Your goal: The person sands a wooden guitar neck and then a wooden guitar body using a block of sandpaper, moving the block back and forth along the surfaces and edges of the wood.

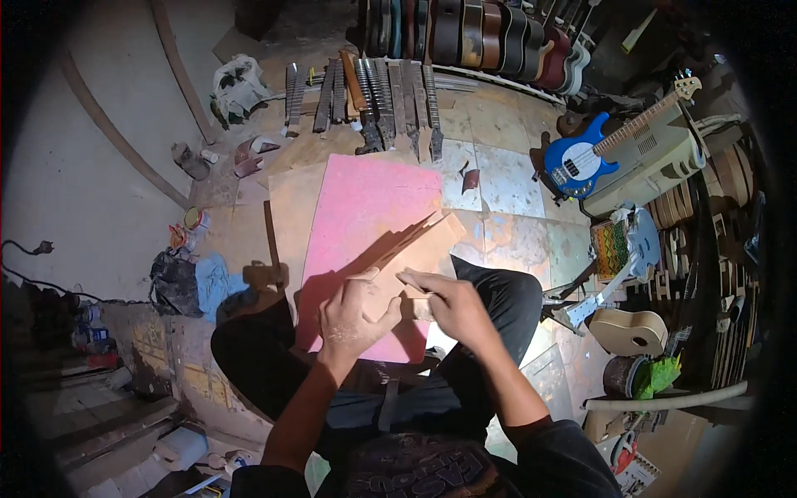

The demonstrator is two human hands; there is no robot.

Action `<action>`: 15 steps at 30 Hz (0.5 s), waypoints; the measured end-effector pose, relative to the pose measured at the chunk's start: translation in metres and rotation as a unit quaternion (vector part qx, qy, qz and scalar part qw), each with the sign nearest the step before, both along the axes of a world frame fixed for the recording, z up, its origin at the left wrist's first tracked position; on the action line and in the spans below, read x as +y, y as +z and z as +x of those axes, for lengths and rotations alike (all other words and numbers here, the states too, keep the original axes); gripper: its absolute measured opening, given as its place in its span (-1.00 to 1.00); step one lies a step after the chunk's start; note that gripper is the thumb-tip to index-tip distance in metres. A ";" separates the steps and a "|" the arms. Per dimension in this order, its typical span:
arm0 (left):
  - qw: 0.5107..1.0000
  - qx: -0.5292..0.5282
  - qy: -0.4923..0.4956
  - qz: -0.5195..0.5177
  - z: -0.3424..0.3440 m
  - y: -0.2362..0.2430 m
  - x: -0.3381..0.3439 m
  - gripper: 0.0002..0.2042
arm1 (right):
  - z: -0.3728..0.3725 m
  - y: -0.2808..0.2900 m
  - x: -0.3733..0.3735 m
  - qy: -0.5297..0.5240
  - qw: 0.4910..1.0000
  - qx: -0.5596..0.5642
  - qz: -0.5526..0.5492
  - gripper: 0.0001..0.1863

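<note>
1. My left hand (353, 315) grips the flat tan wooden piece (426, 251) above the pink rectangular board (378, 187); a slackened hold could let it slip.
2. My right hand (457, 305) closes on a small pale block (418, 310); uneven pressure might gouge the wood.

loose necks (384, 91) and rowed guitar bodies (471, 35) mark this as an instrument workshop.

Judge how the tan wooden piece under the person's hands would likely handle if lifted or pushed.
The wooden piece is probably stiff, since its long edge looks straight. Being flat-faced, it seems unlikely to roll. The left hand looks dusty, so the piece might slip slightly.
</note>
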State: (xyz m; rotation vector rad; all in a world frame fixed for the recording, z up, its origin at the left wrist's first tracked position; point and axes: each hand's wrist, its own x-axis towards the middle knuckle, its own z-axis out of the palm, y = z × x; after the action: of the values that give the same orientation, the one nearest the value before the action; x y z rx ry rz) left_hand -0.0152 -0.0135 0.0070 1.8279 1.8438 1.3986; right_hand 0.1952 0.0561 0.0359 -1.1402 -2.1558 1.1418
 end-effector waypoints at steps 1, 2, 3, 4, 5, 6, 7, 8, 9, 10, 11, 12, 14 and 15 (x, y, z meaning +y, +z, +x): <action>1.000 0.001 0.006 -0.001 0.002 -0.002 -0.001 -0.48 | 0.006 0.010 -0.002 0.007 0.999 -0.023 -0.035 -0.35; 1.000 0.003 0.013 -0.001 0.003 -0.003 0.000 -0.48 | 0.004 0.020 -0.003 -0.037 0.998 -0.022 -0.048 -0.34; 1.000 0.002 0.015 0.002 0.006 -0.002 0.002 -0.48 | 0.006 0.027 0.003 -0.031 0.999 -0.040 -0.019 -0.32; 1.000 -0.002 0.016 -0.020 0.007 -0.002 -0.001 -0.48 | 0.006 0.028 0.004 -0.028 0.996 -0.087 -0.004 -0.28; 1.000 -0.004 0.009 -0.023 0.009 -0.005 -0.004 -0.46 | 0.007 0.028 0.004 -0.024 0.991 -0.135 0.012 -0.24; 1.000 -0.004 0.003 -0.022 0.009 -0.005 -0.005 -0.44 | 0.007 0.027 0.008 -0.020 0.988 -0.151 0.019 -0.22; 1.000 -0.004 -0.004 -0.022 0.010 -0.005 -0.005 -0.42 | 0.008 0.022 0.012 -0.017 0.985 -0.168 0.026 -0.20; 1.000 -0.007 -0.008 -0.015 0.010 -0.004 -0.004 -0.42 | 0.009 0.020 0.016 -0.013 0.982 -0.184 0.033 -0.18; 1.000 -0.006 -0.007 -0.011 0.009 -0.004 -0.005 -0.41 | 0.006 0.026 0.020 0.004 0.978 -0.208 0.018 -0.16; 1.000 -0.009 -0.008 -0.006 0.008 -0.003 -0.005 -0.41 | 0.004 0.038 0.023 0.019 0.972 -0.234 0.002 -0.14; 1.000 -0.008 -0.003 -0.013 0.006 -0.002 -0.005 -0.41 | 0.003 0.045 0.026 0.034 0.965 -0.260 -0.013 -0.12; 1.000 -0.008 -0.001 -0.020 0.007 -0.001 -0.003 -0.41 | 0.006 0.045 0.028 0.034 0.966 -0.254 -0.015 -0.11; 1.000 -0.007 -0.001 -0.024 0.009 -0.001 -0.004 -0.42 | 0.006 0.030 0.026 0.051 0.964 -0.261 0.016 -0.10; 1.000 -0.003 0.000 -0.020 0.008 -0.001 -0.004 -0.42 | 0.003 0.026 0.026 0.061 0.963 -0.262 0.033 -0.09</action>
State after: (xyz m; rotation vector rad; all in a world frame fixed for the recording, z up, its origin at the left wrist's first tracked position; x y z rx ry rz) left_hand -0.0070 -0.0172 0.0062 1.8041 1.8553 1.3562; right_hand 0.1977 0.0821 0.0616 -1.4175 -2.6683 0.8743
